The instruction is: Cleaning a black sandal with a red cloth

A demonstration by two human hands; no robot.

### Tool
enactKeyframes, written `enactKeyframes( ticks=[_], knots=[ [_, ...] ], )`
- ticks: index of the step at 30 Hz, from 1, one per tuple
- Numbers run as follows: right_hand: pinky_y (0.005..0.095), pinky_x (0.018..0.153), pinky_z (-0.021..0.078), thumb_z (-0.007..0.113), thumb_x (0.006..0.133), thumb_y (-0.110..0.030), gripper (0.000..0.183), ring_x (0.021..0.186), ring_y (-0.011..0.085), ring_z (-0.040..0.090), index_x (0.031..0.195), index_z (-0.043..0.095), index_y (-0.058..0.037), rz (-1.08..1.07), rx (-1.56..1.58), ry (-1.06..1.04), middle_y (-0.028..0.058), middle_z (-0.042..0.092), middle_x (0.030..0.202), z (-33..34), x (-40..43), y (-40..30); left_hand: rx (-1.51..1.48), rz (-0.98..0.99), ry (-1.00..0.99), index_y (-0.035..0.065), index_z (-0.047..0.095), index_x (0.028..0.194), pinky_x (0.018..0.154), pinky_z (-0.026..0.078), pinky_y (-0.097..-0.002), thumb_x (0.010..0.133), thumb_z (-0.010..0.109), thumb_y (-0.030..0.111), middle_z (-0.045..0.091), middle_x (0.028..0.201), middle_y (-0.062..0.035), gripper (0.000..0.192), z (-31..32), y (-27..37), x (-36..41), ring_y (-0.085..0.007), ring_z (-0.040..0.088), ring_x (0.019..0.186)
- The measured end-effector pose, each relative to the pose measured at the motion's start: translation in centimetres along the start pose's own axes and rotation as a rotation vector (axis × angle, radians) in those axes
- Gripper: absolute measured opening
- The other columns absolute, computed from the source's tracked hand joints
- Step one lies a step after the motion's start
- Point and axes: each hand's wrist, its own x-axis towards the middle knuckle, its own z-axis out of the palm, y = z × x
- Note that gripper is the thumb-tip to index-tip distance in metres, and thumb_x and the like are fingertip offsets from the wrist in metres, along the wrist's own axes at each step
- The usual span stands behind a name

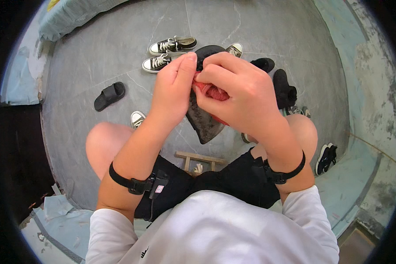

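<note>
My right hand (pixel 236 87) is curled around a bundle of red cord or cloth (pixel 214 91); the picture does not settle which. Raised beside it, my left hand (pixel 176 81) has its thumb up against its fingers, close to the end of the red bundle. Whether something thin is pinched in it cannot be seen. Below both hands a dark, worn, pointed object (pixel 203 125) shows in part, its upper portion covered by my hands. Just past my fingertips is a rounded black thing (pixel 209 52), also partly hidden.
Black-and-white canvas sneakers (pixel 173 44) stand beyond my hands. A black slide sandal (pixel 110 95) lies left, dark boots (pixel 283 87) stand right, and black shoes (pixel 326 158) rest farther right. A wooden stool frame (pixel 199 158) shows between my legs. A cloth-covered edge (pixel 76 16) is upper left.
</note>
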Motion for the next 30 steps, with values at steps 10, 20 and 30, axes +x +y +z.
enactKeyframes(
  ticks=[10,20,30],
  knots=[
    [0.0309,0.067,0.0571,0.079,0.098,-0.024,0.022,0.076,0.0124,0.070,0.105,0.073,-0.0035,0.816,0.892,0.223,0.0018,0.072,0.090,-4.4,1.5,5.8,-0.159,-0.319,-0.036,-0.0003,0.072,0.130,0.104,0.050,-0.0339,0.116,0.048,0.037,0.076,0.123,-0.0072,0.046,-2.7,-4.5,2.5,-0.0163,0.069,0.113],
    [0.0304,0.067,0.0589,0.079,0.099,-0.020,0.022,0.075,0.0143,0.071,0.113,0.069,-0.0058,0.915,1.200,0.324,0.0040,0.073,0.093,-4.6,1.1,5.5,0.495,-0.433,0.161,-0.0043,0.067,0.129,0.106,0.047,-0.0429,0.114,0.044,0.038,0.071,0.130,-0.0209,0.050,-10.3,-27.2,4.4,-0.0326,0.065,0.121],
    [0.0273,0.079,0.0557,0.076,0.101,-0.020,0.023,0.088,0.0112,0.070,0.117,0.069,-0.0051,1.041,1.081,0.247,0.0019,0.073,0.101,-3.6,1.1,6.0,1.142,-0.885,-0.321,0.0038,0.067,0.138,0.107,0.050,-0.0497,0.112,0.048,0.046,0.069,0.138,-0.0212,0.053,-13.8,-35.0,0.1,-0.0385,0.063,0.130]
  ],
)
